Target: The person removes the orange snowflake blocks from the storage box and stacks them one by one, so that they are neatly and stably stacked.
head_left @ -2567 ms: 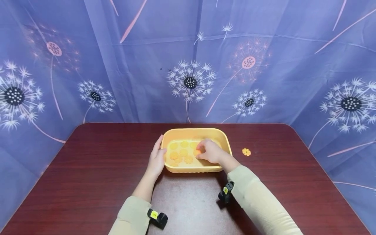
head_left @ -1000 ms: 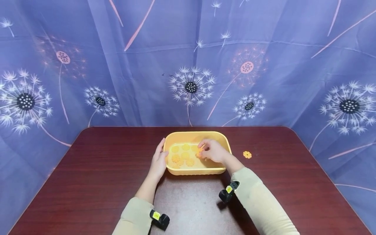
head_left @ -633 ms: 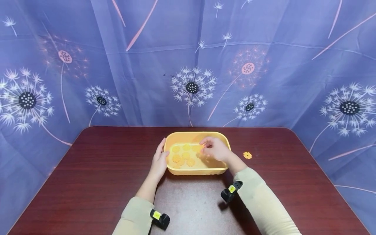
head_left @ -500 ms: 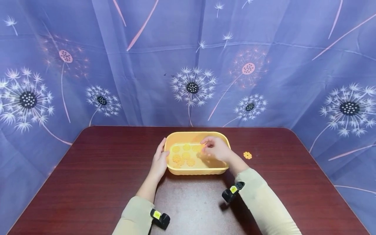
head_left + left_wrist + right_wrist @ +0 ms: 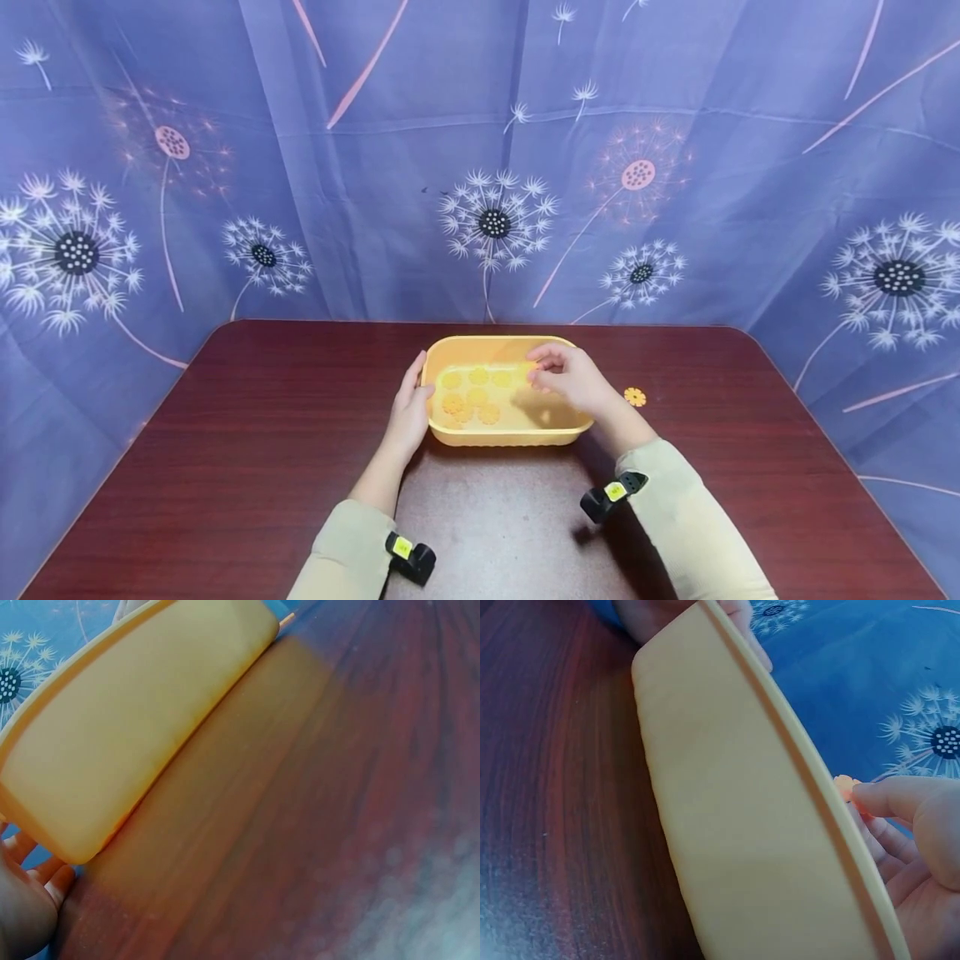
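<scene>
A yellow plastic box point(image 5: 510, 438) stands on the table, and several orange-yellow flower-shaped discs point(image 5: 489, 413) lie inside it, mostly toward its left half. My left hand point(image 5: 408, 417) holds the box's left end, thumb over the rim and fingers along the outside. Over the right part of the box, my right hand point(image 5: 576, 382) pinches an orange flower-shaped disc point(image 5: 845, 786) between thumb and finger, raised to about rim height. The box wall hides the loose discs from both wrist views.
One more flower-shaped disc point(image 5: 635, 397) lies on the dark red wooden table point(image 5: 262, 442), right of the box and close to my right forearm. A blue curtain with dandelion prints point(image 5: 375, 208) hangs behind the table. Each wrist wears a small black camera point(image 5: 411, 558).
My right hand has lifted a flower-shaped disc from the box floor and moved up and to the right. My left hand keeps its hold on the box. The head view has shifted slightly.
</scene>
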Demonstrator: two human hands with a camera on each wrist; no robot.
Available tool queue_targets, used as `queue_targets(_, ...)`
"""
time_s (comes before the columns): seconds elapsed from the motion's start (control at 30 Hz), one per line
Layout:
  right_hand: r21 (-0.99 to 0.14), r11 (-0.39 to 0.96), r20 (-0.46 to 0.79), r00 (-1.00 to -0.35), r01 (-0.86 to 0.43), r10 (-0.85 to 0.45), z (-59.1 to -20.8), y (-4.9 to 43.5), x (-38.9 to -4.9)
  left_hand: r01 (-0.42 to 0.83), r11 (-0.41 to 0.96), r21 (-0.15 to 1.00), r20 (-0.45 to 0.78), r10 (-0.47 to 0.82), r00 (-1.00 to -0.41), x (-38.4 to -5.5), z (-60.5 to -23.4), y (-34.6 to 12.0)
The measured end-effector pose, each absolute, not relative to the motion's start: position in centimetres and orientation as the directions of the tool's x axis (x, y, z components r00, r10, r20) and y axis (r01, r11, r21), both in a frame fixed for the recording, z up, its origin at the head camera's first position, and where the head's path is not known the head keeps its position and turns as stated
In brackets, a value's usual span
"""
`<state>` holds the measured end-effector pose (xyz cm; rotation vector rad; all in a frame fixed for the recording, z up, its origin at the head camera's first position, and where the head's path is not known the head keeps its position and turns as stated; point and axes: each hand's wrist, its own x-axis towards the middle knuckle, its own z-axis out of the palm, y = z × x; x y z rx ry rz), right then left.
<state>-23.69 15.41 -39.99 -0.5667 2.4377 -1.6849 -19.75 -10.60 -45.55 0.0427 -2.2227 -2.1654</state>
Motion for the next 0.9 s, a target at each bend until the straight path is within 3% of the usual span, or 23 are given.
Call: queue_targets(0.9, -0.982, 0.102, 0.134, -0.964, -0.161, -0.23, -39.4, 19.4, -22.5, -0.013, 0.042, 0.999, -0.011, -0.058, -0.998, -19.7, -45.5, -10.6)
